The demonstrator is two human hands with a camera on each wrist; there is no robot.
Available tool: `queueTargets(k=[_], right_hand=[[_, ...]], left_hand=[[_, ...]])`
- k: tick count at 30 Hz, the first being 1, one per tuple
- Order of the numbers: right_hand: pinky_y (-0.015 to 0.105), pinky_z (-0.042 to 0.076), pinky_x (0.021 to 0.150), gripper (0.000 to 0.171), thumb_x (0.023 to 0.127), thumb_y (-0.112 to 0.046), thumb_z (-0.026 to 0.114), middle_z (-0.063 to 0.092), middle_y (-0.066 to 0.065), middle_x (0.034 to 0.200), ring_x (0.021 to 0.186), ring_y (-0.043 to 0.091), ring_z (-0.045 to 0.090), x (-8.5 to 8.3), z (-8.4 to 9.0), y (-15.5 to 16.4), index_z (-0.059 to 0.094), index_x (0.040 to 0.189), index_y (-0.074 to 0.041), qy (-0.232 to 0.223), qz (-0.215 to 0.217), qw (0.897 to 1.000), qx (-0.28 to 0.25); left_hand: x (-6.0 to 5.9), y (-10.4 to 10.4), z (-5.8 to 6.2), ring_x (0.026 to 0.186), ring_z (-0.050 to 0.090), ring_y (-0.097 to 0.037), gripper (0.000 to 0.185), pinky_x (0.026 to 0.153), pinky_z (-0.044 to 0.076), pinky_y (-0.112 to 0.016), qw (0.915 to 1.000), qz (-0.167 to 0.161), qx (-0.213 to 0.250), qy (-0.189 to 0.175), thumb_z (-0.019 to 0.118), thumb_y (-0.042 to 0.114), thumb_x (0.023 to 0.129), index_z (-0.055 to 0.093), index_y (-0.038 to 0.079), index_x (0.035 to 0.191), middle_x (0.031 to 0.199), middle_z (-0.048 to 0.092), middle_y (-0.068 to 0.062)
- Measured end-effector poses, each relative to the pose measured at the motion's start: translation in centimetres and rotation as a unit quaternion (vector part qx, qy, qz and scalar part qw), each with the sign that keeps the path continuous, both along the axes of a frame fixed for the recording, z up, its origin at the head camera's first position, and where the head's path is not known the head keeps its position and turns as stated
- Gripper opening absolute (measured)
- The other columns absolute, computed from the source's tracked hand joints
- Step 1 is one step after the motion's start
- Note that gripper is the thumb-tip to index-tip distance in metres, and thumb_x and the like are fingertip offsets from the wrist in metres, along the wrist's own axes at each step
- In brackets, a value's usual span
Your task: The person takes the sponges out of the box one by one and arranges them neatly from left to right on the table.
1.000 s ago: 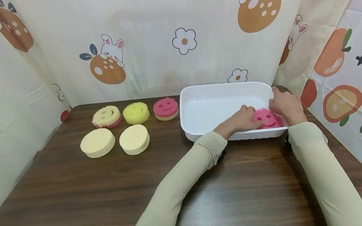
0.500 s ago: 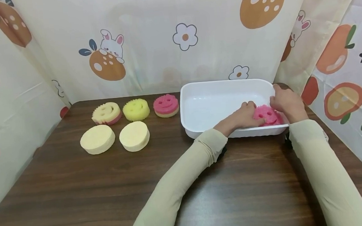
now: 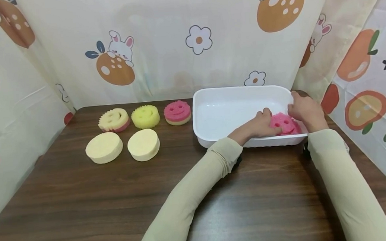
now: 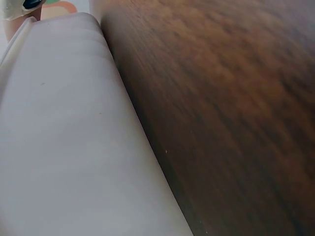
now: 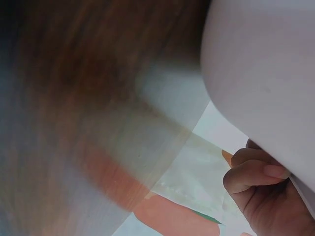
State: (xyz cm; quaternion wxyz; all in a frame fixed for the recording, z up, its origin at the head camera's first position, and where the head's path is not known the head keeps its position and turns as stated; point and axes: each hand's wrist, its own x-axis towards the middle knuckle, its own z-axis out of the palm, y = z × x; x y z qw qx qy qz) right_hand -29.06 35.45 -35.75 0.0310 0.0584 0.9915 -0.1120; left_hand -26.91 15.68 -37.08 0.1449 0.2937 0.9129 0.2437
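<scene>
Both hands on a pink smiley-face sponge [image 3: 285,124] in the near right corner of a white plastic tray [image 3: 226,112].

The sponge is porous foam, round with a scalloped edge and cut-out eyes and mouth; the tray is smooth, rectangular, round-cornered, on a dark wood-grain table [image 3: 118,200]. The left hand [image 3: 262,125] lies against the sponge's left side, fingers curled onto it; the right hand [image 3: 306,110] curls over the tray's right rim beside the sponge, fingers bent. Both arms reach forward in beige sleeves. Black characters on the right curtain [image 3: 374,66] are cut off, unreadable.
</scene>
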Motion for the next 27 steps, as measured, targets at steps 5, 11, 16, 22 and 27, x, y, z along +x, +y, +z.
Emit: queueTargets(k=[5, 11, 16, 22, 27], right_hand=[[0.072, 0.043, 0.092, 0.07, 0.098, -0.027, 0.046, 0.042, 0.042, 0.133, 0.114, 0.056, 0.048, 0.0, -0.06, 0.06, 0.017, 0.154, 0.004, 0.0, -0.001, 1.0, 0.007], [0.072, 0.043, 0.094, 0.067, 0.098, -0.026, 0.044, 0.043, 0.042, 0.132, 0.112, 0.055, 0.05, -0.02, 0.04, -0.11, 0.02, 0.152, 0.005, 0.006, 0.002, 1.0, 0.013], [0.072, 0.043, 0.094, 0.066, 0.098, -0.026, 0.043, 0.044, 0.042, 0.131, 0.111, 0.055, 0.051, -0.04, -0.06, -0.13, 0.021, 0.152, 0.005, 0.007, 0.003, 1.0, 0.019], [0.073, 0.042, 0.094, 0.066, 0.098, -0.027, 0.043, 0.042, 0.042, 0.134, 0.115, 0.057, 0.049, -0.05, -0.17, 0.0, 0.022, 0.152, 0.004, 0.001, -0.002, 1.0, 0.016], [0.073, 0.042, 0.093, 0.066, 0.098, -0.027, 0.043, 0.043, 0.043, 0.134, 0.115, 0.058, 0.049, -0.08, -0.04, -0.05, 0.022, 0.152, 0.004, 0.007, 0.001, 1.0, 0.021]], left_hand=[[0.15, -0.09, 0.03, 0.103, 0.054, -0.011, 0.068, 0.092, 0.047, -0.02, 0.9999, -0.002, 0.004, -0.01, 0.06, 0.049, 0.092, 0.032, 0.007, 0.138, 0.121, 0.052, -0.005], [0.27, -0.35, 0.14, 0.1, 0.056, -0.012, 0.07, 0.088, 0.048, -0.018, 0.9997, -0.004, 0.021, -0.013, 0.06, 0.045, 0.091, 0.029, 0.003, 0.138, 0.12, 0.054, -0.007], [0.31, -0.45, 0.0, 0.103, 0.058, -0.012, 0.071, 0.092, 0.047, -0.018, 0.9996, -0.001, 0.027, -0.011, 0.059, 0.044, 0.092, 0.027, 0.002, 0.14, 0.123, 0.056, -0.008], [0.32, -0.68, -0.08, 0.103, 0.06, -0.012, 0.06, 0.095, 0.047, -0.018, 0.9992, -0.012, 0.039, 0.001, 0.048, 0.041, 0.099, 0.029, 0.0, 0.139, 0.119, 0.059, -0.01], [0.21, -0.76, -0.01, 0.096, 0.06, -0.012, 0.052, 0.09, 0.049, -0.019, 0.9988, -0.014, 0.041, 0.022, 0.047, 0.039, 0.101, 0.033, 0.0, 0.133, 0.11, 0.061, -0.01]])
